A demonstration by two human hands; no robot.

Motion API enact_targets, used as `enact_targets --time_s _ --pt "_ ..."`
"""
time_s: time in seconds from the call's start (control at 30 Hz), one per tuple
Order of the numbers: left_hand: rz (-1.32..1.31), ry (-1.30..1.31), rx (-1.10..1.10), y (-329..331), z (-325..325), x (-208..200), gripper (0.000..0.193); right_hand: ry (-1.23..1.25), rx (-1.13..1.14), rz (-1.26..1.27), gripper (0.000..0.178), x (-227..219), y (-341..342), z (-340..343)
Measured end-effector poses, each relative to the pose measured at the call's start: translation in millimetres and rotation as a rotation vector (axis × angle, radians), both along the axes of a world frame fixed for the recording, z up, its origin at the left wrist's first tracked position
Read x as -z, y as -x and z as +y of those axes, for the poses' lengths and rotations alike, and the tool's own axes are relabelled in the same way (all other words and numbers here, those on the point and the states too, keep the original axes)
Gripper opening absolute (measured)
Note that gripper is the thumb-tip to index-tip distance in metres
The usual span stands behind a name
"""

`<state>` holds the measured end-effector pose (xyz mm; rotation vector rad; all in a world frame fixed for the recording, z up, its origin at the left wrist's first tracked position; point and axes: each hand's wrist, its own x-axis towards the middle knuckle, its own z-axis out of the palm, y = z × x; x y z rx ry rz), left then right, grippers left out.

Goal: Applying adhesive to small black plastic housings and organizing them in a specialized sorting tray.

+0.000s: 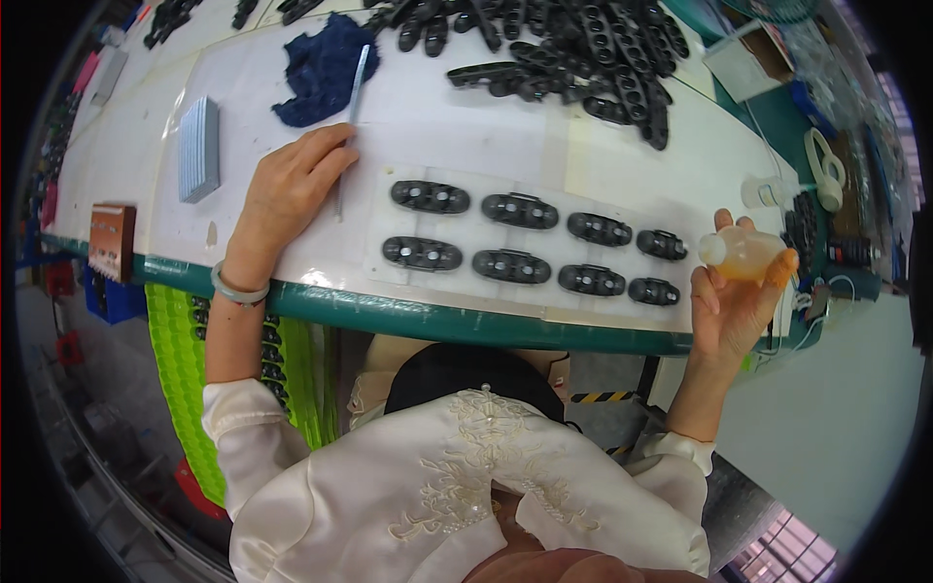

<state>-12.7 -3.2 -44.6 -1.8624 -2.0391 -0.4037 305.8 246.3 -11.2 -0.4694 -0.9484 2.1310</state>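
Facing you, the table (544, 333), white-topped with a green edge, spans the view from 9 o'clock round to 3. At 1 o'clock, on its far part, lies a heap of black parts (607, 49), many with rows of round openings. Off the table at 8 o'clock sits a bright green tray (180, 389), with more dark pieces at its side.

Near the middle of the view, toward 1 o'clock, a white board (471, 233) bears two rows of four black pieces. Your left hand (296, 180) is at 10 o'clock, your right hand (729, 301) at 3. A crumpled dark blue cloth (316, 73) lies at 11, just beyond your left hand. At 10, farther out, stands a pale blue ridged block (198, 151), and near 9 a brown box (112, 238).

The bottle (748, 255), holding amber liquid, is at 3 o'clock, clamped in your right hand, its white cap toward 9. Each oval black piece (430, 196) on the board is well apart from your left hand. That hand's fingertips meet a thin pale rod (360, 78), whose far end overlaps the cloth; you cannot tell whether they pinch it or only rest there.
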Motion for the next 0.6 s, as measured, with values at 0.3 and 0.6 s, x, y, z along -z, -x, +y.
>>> enact_targets --time_s 0.3,0.6 --pt "-0.265 -0.136 0.034 2.5 -3.3 -3.6 0.026 -1.025 -0.05 -0.487 0.039 -7.8 59.6 -49.0" --pt "-0.543 0.231 0.172 -33.2 -3.5 -19.0 0.117 -1.029 -0.121 -0.386 0.026 -6.6 115.5 -76.3"
